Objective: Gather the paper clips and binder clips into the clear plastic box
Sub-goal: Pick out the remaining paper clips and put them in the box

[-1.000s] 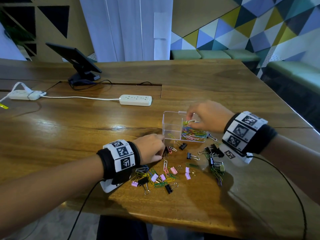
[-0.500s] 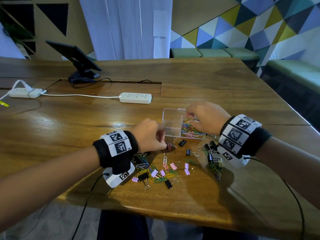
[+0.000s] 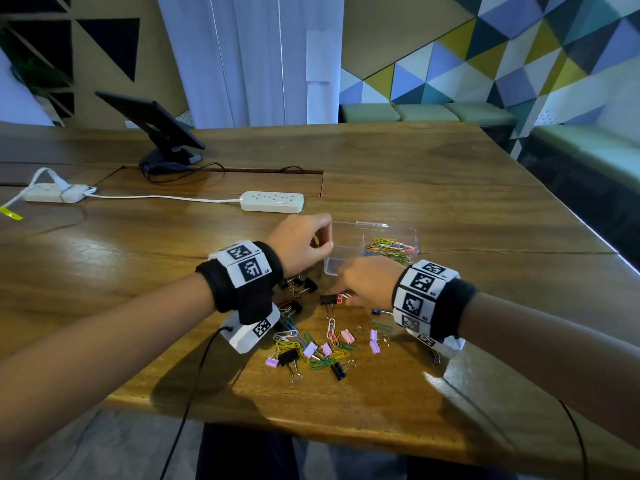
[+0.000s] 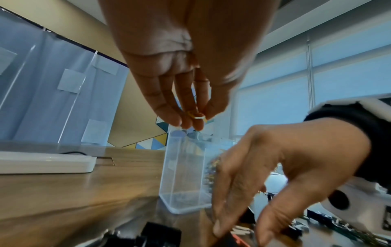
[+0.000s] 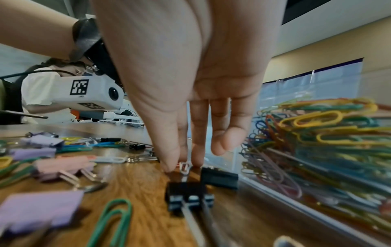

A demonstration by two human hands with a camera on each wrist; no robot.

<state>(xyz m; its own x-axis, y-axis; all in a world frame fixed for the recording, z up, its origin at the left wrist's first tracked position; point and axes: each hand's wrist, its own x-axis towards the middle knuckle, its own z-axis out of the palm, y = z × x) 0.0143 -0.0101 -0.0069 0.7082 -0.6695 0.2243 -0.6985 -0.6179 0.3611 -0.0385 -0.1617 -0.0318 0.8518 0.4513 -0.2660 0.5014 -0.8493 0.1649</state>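
Note:
The clear plastic box (image 3: 346,263) stands mid-table with a heap of coloured paper clips (image 3: 389,249) in its right half. At the box's left rim my left hand (image 3: 322,242) pinches a small yellow paper clip (image 4: 197,116) between thumb and fingertips, just above the box (image 4: 184,175). My right hand (image 3: 346,299) is down on the table in front of the box. Its thumb and forefinger pinch a pale pink paper clip (image 5: 185,167) beside a black binder clip (image 5: 188,195). Loose clips (image 3: 311,348) in several colours lie scattered nearer me.
A white power strip (image 3: 272,201) lies behind the box, and a second one (image 3: 55,194) lies far left. A tablet on a stand (image 3: 152,126) sits at the back. The wrist cameras' cables trail over the table's front edge (image 3: 277,420). A person (image 5: 42,93) sits beyond.
My left hand has risen from the loose pile to the box's left rim with a clip. My right hand has left the box and dropped to the clips in front of it.

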